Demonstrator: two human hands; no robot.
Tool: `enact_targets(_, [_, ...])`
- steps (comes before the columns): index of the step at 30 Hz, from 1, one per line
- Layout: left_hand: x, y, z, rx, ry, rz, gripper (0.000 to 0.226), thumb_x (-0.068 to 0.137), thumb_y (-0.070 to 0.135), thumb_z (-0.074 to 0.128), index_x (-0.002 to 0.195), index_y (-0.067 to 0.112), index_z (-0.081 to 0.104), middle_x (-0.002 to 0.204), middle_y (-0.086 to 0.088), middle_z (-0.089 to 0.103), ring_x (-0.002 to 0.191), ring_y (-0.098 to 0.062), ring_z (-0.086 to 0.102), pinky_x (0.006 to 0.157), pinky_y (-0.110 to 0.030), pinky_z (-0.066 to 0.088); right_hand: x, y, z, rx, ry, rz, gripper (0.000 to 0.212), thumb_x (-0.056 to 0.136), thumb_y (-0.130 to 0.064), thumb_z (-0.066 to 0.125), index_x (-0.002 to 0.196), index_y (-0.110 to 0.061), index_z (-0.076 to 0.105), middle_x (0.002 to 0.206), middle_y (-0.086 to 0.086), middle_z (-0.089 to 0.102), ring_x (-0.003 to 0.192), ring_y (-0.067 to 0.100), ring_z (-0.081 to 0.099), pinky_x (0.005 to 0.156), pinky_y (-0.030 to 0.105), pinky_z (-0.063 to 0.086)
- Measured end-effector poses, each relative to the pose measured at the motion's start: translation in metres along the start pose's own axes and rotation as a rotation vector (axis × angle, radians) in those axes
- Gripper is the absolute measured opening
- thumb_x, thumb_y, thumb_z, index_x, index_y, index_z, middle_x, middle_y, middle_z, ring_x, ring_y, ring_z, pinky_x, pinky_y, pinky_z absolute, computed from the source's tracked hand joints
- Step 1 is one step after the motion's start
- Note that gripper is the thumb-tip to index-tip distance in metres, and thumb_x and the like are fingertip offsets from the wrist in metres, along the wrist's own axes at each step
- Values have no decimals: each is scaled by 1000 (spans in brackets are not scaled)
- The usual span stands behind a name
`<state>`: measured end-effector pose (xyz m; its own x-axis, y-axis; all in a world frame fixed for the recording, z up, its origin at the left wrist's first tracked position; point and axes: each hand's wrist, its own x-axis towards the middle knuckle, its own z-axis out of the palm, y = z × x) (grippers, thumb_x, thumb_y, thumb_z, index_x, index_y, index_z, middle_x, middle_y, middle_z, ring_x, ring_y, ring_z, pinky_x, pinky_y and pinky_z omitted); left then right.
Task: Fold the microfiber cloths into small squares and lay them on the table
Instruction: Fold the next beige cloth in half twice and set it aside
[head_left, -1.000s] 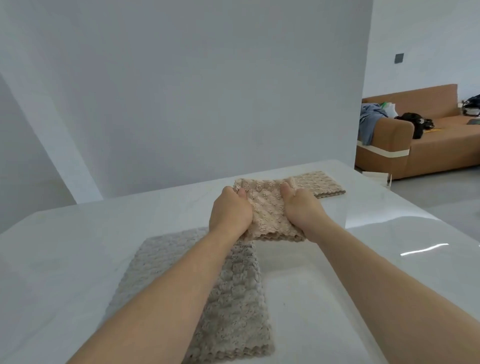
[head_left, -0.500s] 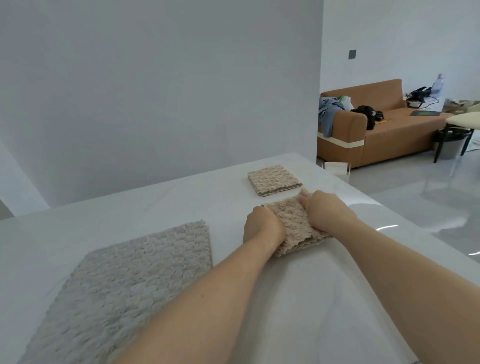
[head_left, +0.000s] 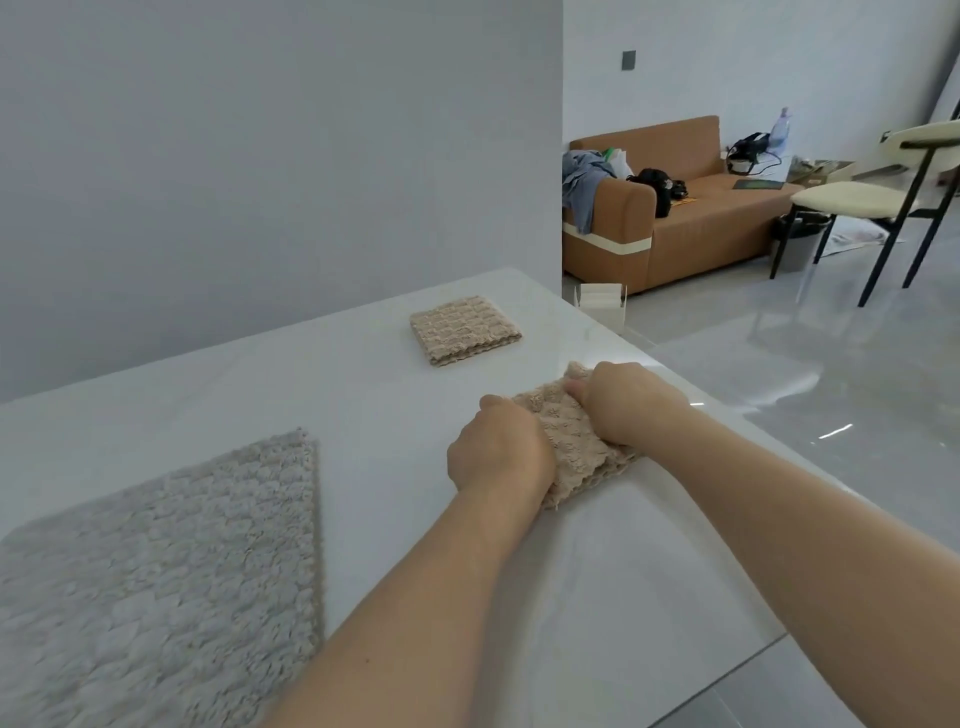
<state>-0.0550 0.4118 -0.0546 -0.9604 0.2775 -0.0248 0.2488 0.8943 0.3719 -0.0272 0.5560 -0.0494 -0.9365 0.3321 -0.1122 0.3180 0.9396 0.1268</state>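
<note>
Both hands' fingers (head_left: 575, 387) curled, gripping beige folded cloth (head_left: 576, 447): left hand (head_left: 501, 452) on its left edge, right hand (head_left: 631, 402) on far-right corner. It sits on white surface (head_left: 363, 389), nr right edge. 2nd folded beige cloth (head_left: 464, 329) lies farther back, apart. Near left: grey cloth (head_left: 156, 571), flat, unfolded.

At centre right of the frame, the left hand (head_left: 501, 449) and right hand (head_left: 631, 402) grip opposite sides of a beige cloth (head_left: 576, 447) on the white worktop (head_left: 363, 395). Above it, apart, lies a folded square (head_left: 464, 328). A grey cloth (head_left: 171, 582) lies spread flat at lower left. A brown sofa (head_left: 691, 218) stands at upper right.
</note>
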Motion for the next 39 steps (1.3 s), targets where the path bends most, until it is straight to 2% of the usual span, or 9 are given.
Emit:
enact_targets(2, [-3,-2,1,19,19,19,24,93,11,44,116,10,45,115,-8,66,106,-30,64,71,-34,39,-5,-3,1,36,8,14,66,92,-2,42,148,-35,43,85,-2,35,98,30,53,77,43,50])
enact_targets(10, [-4,-10,0,124,34,13,30,90,12,47,120,8,41,108,-8,68,100,-29,67,66,-32,38,-17,-20,6,140,91,202,38,107,-29,33,140,-22,50,123,5,55,117,33,58,72,42,42])
enact_targets(14, [-2,-10,1,316,167,76,60,92,12,46,147,1,24,130,-14,52,99,-28,66,51,-33,32,-30,-21,-1,99,128,261,32,110,-36,31,136,-23,46,127,10,51,117,33,56,82,40,51])
enact_targets(19, [-1,-17,15,343,430,751,39,87,7,37,114,5,65,124,-16,63,99,-34,64,76,-42,52,-19,-19,24,228,421,241,36,102,-39,48,127,-13,42,117,15,48,100,36,57,63,38,37])
enact_targets(22, [0,-22,15,190,185,750,41,95,6,33,125,6,62,130,-13,62,121,-31,58,103,-41,44,-13,-16,30,253,461,158,22,99,-22,50,119,-15,47,114,15,48,95,37,54,66,39,39])
enact_targets(26, [8,-31,15,104,-14,620,49,110,24,25,156,12,33,163,-6,33,152,-20,25,124,-32,17,-13,-11,31,302,401,99,26,106,-31,38,117,-18,57,121,8,56,106,34,56,84,45,48])
enact_targets(31, [11,-35,14,151,-105,553,56,110,34,18,162,13,14,169,-6,12,157,-21,6,127,-34,4,-16,2,29,381,259,107,37,106,-39,28,98,-26,62,109,-4,66,112,28,54,93,44,41])
enact_targets(35, [12,-41,10,151,-151,532,58,110,41,13,162,17,10,170,-2,10,157,-18,4,127,-38,3,-26,10,28,406,183,55,45,108,-44,21,130,-32,58,132,-12,59,133,17,45,108,45,30])
enact_targets(39, [11,-39,0,161,-210,530,59,109,43,15,162,18,9,170,-3,10,156,-19,6,127,-40,5,-29,5,26,362,176,59,45,108,-47,18,134,-35,52,134,-12,57,136,17,44,109,47,31])
